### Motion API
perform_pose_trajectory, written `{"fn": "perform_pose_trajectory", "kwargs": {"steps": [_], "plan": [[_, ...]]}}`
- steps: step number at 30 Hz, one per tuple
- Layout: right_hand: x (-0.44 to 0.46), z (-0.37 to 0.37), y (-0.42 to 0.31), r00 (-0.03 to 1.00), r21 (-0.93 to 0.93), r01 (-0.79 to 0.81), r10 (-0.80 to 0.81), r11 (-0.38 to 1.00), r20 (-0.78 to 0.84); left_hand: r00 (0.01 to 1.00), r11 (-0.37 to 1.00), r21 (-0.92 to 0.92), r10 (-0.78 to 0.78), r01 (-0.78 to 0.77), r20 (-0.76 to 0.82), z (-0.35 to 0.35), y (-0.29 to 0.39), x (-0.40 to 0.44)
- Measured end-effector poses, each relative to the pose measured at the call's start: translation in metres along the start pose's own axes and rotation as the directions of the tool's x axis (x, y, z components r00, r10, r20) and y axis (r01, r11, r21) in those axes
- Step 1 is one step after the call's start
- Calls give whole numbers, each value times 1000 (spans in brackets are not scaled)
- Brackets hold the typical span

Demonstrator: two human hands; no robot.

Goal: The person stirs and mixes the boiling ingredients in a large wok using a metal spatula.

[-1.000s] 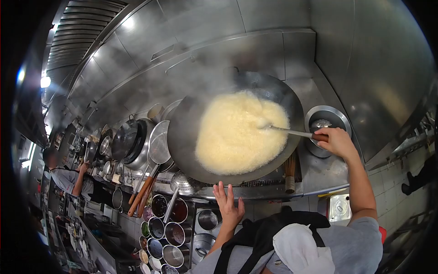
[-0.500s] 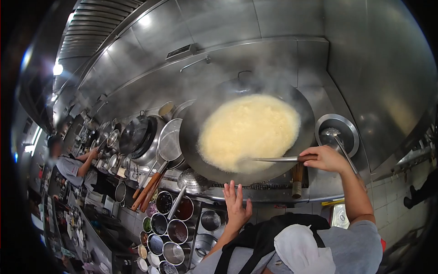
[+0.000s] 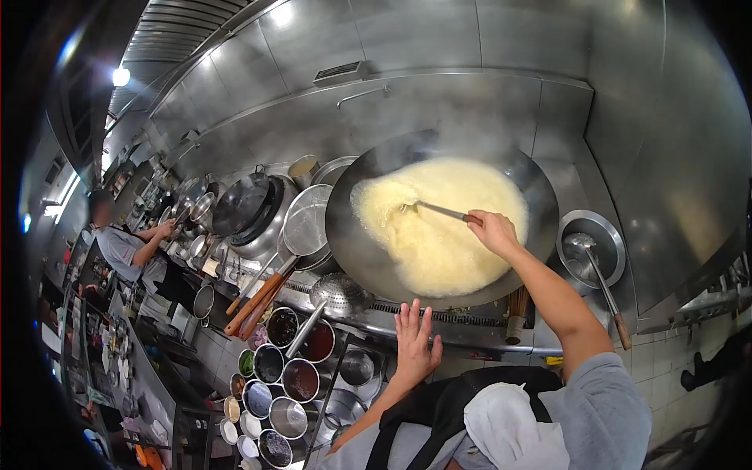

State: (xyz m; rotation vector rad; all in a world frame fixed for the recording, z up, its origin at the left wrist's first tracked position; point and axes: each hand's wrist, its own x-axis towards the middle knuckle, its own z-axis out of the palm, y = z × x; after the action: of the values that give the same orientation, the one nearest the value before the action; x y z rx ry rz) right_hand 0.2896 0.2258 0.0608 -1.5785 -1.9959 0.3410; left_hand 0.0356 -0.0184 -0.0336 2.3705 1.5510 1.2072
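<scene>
A large dark wok [image 3: 356, 254] holds pale yellow, frothy, steaming liquid [image 3: 462, 247]. My right hand [image 3: 495, 233] reaches over the wok, its fingers wrapped round the handle of a wok ladle [image 3: 444, 210]. The ladle's head is mostly sunk in the liquid on the left side, so its shape is hard to see. Below the wok's near rim, by the stove edge, my left hand [image 3: 417, 345] is raised with its fingers stretched out, holding nothing. A perforated skimmer [image 3: 339, 294] rests to its left.
A metal pot [image 3: 591, 223] with another ladle [image 3: 599, 274] stands at right. A bamboo brush [image 3: 517, 317] lies by the wok's front. Mesh strainers [image 3: 305, 223] are at left, above several sauce containers [image 3: 301, 380]. Another person [image 3: 125, 251] works farther left.
My right hand and the ladle have moved up and left, from the near rim to deep over the liquid. The liquid is now stirred and swirled. My left hand stays open.
</scene>
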Motion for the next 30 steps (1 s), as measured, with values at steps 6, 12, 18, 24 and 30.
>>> {"fn": "perform_pose_trajectory", "kwargs": {"steps": [6, 12, 18, 24, 30], "plan": [[10, -5, 14, 998, -129, -41, 36, 991, -46, 1000, 1000, -8, 7, -7, 10, -3, -1, 0], [-24, -36, 19, 996, -90, -80, 84, 993, 39, 1000, 1000, -7, 15, -15, 4, 1, -6, -2], [-72, -53, 32, 978, 162, -158, 131, 974, 165, 1000, 999, -32, -5, 4, -26, 3, -4, -1], [-130, -74, 20, 954, 355, -186, 81, 916, 289, 999, 999, -48, -7, 6, -32, 6, -5, -2], [-184, -101, 17, 921, 483, -302, 120, 822, 372, 1000, 999, -40, 15, -16, -23, 7, -8, -3]]}}
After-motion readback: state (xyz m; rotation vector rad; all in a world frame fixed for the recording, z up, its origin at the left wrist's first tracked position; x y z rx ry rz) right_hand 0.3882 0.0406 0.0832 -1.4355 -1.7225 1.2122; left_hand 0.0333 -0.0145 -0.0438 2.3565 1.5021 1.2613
